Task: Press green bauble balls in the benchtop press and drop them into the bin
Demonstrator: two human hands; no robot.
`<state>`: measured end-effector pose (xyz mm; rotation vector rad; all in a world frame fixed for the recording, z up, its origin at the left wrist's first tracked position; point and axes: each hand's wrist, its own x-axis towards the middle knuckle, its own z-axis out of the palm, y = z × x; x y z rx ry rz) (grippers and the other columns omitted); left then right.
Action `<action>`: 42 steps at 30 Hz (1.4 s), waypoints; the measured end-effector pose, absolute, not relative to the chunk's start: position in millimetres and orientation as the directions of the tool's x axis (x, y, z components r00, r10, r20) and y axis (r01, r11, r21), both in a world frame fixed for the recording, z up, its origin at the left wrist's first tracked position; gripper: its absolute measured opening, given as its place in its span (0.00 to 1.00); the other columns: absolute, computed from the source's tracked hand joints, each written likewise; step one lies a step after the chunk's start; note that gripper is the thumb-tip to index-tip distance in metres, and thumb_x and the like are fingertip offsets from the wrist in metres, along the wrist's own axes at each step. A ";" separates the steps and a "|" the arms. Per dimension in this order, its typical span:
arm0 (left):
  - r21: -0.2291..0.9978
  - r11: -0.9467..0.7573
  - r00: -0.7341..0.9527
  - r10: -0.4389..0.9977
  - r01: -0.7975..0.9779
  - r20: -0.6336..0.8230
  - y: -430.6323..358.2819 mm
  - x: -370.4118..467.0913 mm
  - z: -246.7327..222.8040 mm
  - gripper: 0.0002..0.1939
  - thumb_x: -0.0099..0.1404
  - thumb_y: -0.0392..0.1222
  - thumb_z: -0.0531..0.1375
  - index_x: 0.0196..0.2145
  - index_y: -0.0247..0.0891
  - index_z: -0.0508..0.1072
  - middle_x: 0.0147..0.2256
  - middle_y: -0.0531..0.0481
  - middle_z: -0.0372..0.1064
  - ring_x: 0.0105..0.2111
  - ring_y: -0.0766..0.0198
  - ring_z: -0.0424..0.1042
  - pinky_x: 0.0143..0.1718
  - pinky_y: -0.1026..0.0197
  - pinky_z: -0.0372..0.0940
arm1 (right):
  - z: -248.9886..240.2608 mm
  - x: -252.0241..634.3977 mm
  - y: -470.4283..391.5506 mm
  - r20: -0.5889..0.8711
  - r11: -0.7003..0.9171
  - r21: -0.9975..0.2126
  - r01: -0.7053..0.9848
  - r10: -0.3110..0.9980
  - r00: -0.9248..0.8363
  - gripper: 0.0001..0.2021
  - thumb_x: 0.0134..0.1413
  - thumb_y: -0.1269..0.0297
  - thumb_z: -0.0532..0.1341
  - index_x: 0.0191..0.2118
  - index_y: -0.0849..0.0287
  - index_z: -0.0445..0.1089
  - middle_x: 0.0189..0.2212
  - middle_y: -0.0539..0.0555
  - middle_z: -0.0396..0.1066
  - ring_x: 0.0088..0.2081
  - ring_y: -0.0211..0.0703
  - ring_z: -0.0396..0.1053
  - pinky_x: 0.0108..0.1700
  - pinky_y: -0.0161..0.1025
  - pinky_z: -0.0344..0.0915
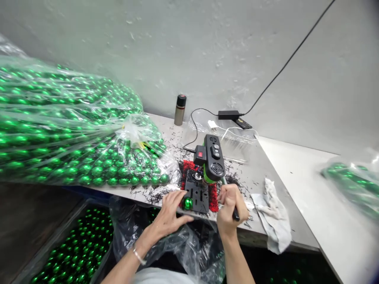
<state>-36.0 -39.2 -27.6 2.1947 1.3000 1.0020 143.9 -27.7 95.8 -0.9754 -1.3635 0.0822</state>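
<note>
A shiny green ball (187, 203) sits at the front left of a black slotted base plate (196, 193). My left hand (168, 213) lies beside it with the thumb spread away from the fingers; the fingertips are close to the ball, and I cannot tell whether they touch it. My right hand (232, 207) is wrapped round a lever (236, 215), whose black end sticks out below the fist. The lever runs up to a small black bench press (214, 157) that stands over the plate. A box with a red switch (200, 154) is on the press's left side.
A large clear bag of green balls (97, 171) fills the left. A bottle (180, 110), power adapter (228, 114) and cables lie behind. Black scraps litter the table (266, 161). Right are a white cloth (274, 217) and another bag (355, 181). Below are plastic-lined balls (77, 244).
</note>
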 end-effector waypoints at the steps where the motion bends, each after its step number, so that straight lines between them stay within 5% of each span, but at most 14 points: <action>1: 0.619 -0.488 0.304 0.872 0.615 0.384 -41.0 -45.2 -25.5 0.38 0.65 0.57 0.63 0.67 0.40 0.59 0.61 0.34 0.65 0.61 0.43 0.63 0.60 0.40 0.59 | 94.0 142.8 -27.4 0.786 0.635 -0.611 0.472 0.554 0.272 0.17 0.67 0.71 0.51 0.23 0.57 0.57 0.21 0.46 0.59 0.24 0.34 0.60 0.27 0.36 0.55; 4: 0.529 -0.461 0.221 0.863 0.713 0.454 -17.1 -67.8 -11.4 0.30 0.69 0.52 0.60 0.64 0.39 0.62 0.61 0.35 0.65 0.61 0.44 0.63 0.60 0.41 0.59 | 85.6 141.0 -25.9 0.802 0.654 -0.596 0.466 0.518 0.297 0.18 0.67 0.72 0.51 0.23 0.57 0.56 0.22 0.47 0.60 0.23 0.33 0.61 0.25 0.35 0.54; 6: 0.487 -0.385 0.116 0.861 0.784 0.495 19.2 -78.8 1.8 0.17 0.72 0.41 0.55 0.57 0.38 0.70 0.57 0.37 0.69 0.58 0.47 0.66 0.59 0.42 0.61 | 81.0 141.5 -24.8 0.804 0.660 -0.594 0.460 0.515 0.298 0.18 0.67 0.72 0.51 0.23 0.57 0.56 0.22 0.47 0.60 0.23 0.33 0.61 0.25 0.35 0.55; 9: 0.482 -0.210 -0.017 0.905 0.851 0.425 79.0 -89.8 18.7 0.11 0.69 0.30 0.54 0.43 0.33 0.75 0.46 0.35 0.73 0.50 0.47 0.70 0.53 0.43 0.65 | 76.9 144.0 -23.9 0.817 0.678 -0.575 0.458 0.503 0.282 0.18 0.66 0.73 0.52 0.23 0.57 0.57 0.22 0.47 0.61 0.23 0.34 0.61 0.25 0.35 0.56; 12: 0.497 -0.172 -0.041 0.920 0.851 0.389 119.9 -94.8 27.9 0.08 0.70 0.34 0.58 0.44 0.32 0.74 0.46 0.38 0.73 0.49 0.50 0.72 0.52 0.44 0.67 | 74.3 145.6 -23.6 0.824 0.689 -0.565 0.454 0.496 0.274 0.17 0.65 0.74 0.52 0.23 0.57 0.57 0.22 0.47 0.60 0.24 0.34 0.61 0.25 0.35 0.57; 16: 0.550 -0.147 -0.041 0.948 0.822 0.314 138.9 -97.0 34.1 0.18 0.70 0.47 0.61 0.54 0.36 0.71 0.52 0.43 0.70 0.48 0.55 0.73 0.48 0.47 0.72 | 72.1 145.4 -23.9 0.823 0.694 -0.567 0.444 0.500 0.270 0.17 0.65 0.74 0.52 0.23 0.57 0.57 0.22 0.47 0.60 0.24 0.34 0.62 0.26 0.36 0.57; 21: 0.665 -0.142 -0.033 0.969 0.733 0.244 124.4 -98.1 39.9 0.12 0.70 0.41 0.61 0.45 0.28 0.74 0.39 0.42 0.75 0.42 0.55 0.76 0.46 0.51 0.71 | 73.8 145.4 -24.5 0.832 0.690 -0.550 0.470 0.497 0.245 0.17 0.65 0.74 0.51 0.23 0.57 0.56 0.22 0.47 0.59 0.24 0.35 0.61 0.26 0.36 0.57; 23: 0.834 -0.124 -0.027 0.986 0.537 0.163 106.5 -95.0 39.2 0.15 0.70 0.44 0.61 0.49 0.31 0.72 0.39 0.42 0.76 0.39 0.57 0.78 0.43 0.54 0.73 | 76.9 144.5 -24.6 0.829 0.684 -0.555 0.473 0.503 0.245 0.18 0.65 0.74 0.51 0.22 0.57 0.56 0.22 0.47 0.59 0.24 0.34 0.61 0.26 0.35 0.56; 25: 0.990 -0.013 0.001 1.000 0.138 0.013 83.3 -88.6 36.5 0.18 0.69 0.48 0.61 0.51 0.34 0.70 0.41 0.43 0.77 0.38 0.59 0.79 0.43 0.55 0.74 | 81.4 143.0 -24.6 0.826 0.686 -0.561 0.464 0.503 0.255 0.18 0.65 0.74 0.51 0.22 0.57 0.56 0.21 0.47 0.59 0.24 0.34 0.60 0.26 0.35 0.56; 27: 0.961 0.153 0.061 0.988 -0.230 -0.143 59.1 -79.0 32.6 0.19 0.66 0.48 0.65 0.50 0.36 0.71 0.42 0.43 0.78 0.39 0.60 0.80 0.45 0.56 0.74 | 86.4 141.3 -24.4 0.824 0.686 -0.565 0.459 0.498 0.269 0.18 0.66 0.74 0.51 0.22 0.57 0.56 0.21 0.46 0.58 0.24 0.34 0.60 0.26 0.35 0.55; 30: 0.870 0.300 0.142 0.954 -0.391 -0.265 31.2 -60.6 25.6 0.18 0.63 0.47 0.67 0.48 0.37 0.75 0.40 0.45 0.78 0.39 0.61 0.79 0.45 0.58 0.74 | 92.1 139.4 -24.5 0.814 0.661 -0.579 0.477 0.503 0.290 0.18 0.66 0.72 0.51 0.23 0.57 0.57 0.20 0.46 0.58 0.24 0.34 0.59 0.26 0.36 0.54; 33: 0.900 0.323 0.186 0.942 -0.293 -0.278 18.3 -39.3 17.0 0.23 0.62 0.47 0.67 0.53 0.38 0.75 0.40 0.46 0.78 0.38 0.61 0.78 0.44 0.58 0.73 | 93.1 139.3 -24.9 0.791 0.616 -0.607 0.503 0.532 0.303 0.18 0.67 0.70 0.51 0.23 0.57 0.58 0.21 0.46 0.59 0.24 0.35 0.59 0.27 0.36 0.54; 37: 0.988 0.110 0.159 0.979 0.104 -0.126 14.4 -14.0 6.3 0.23 0.63 0.48 0.65 0.54 0.36 0.75 0.42 0.45 0.78 0.36 0.60 0.76 0.41 0.57 0.72 | 89.5 141.3 -25.0 0.807 0.625 -0.584 0.518 0.519 0.282 0.17 0.67 0.71 0.51 0.24 0.56 0.58 0.22 0.46 0.59 0.25 0.35 0.61 0.28 0.36 0.56; 42: 0.862 -0.203 0.236 0.967 0.464 0.101 12.5 -0.9 4.4 0.21 0.66 0.46 0.62 0.55 0.38 0.75 0.49 0.42 0.77 0.38 0.57 0.76 0.45 0.53 0.72 | 84.4 143.8 -25.2 0.826 0.649 -0.552 0.524 0.511 0.237 0.16 0.66 0.73 0.51 0.25 0.56 0.58 0.23 0.47 0.61 0.26 0.36 0.62 0.28 0.37 0.58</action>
